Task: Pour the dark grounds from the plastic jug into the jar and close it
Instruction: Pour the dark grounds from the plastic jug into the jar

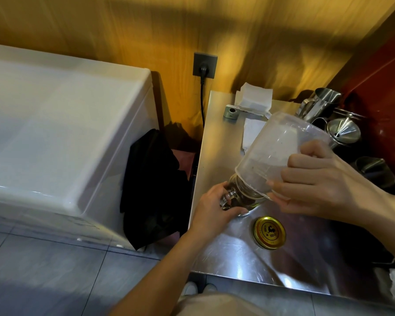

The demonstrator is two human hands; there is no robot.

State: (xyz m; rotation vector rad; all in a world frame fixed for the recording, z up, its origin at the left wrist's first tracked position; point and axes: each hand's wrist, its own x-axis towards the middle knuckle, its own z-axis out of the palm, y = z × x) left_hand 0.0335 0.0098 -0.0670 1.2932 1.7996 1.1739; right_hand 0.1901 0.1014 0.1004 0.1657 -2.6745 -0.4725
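We are pouring: our right hand [324, 179] grips the upended plastic jug [281, 153] over the jar [244, 197], which our left hand [217, 208] clasps on the surface [226, 258]. Next, we judge, the gold lid [269, 232] goes on.

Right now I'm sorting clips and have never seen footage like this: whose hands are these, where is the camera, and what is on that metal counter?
No machine here: a person wears a camera on the head, looking down at their own hands. The right hand tips a clear plastic jug over the mouth of a glass jar, which the left hand steadies on the steel counter. The jar's gold lid lies beside it, so the jar is still open. Metal pitchers stand at the back.
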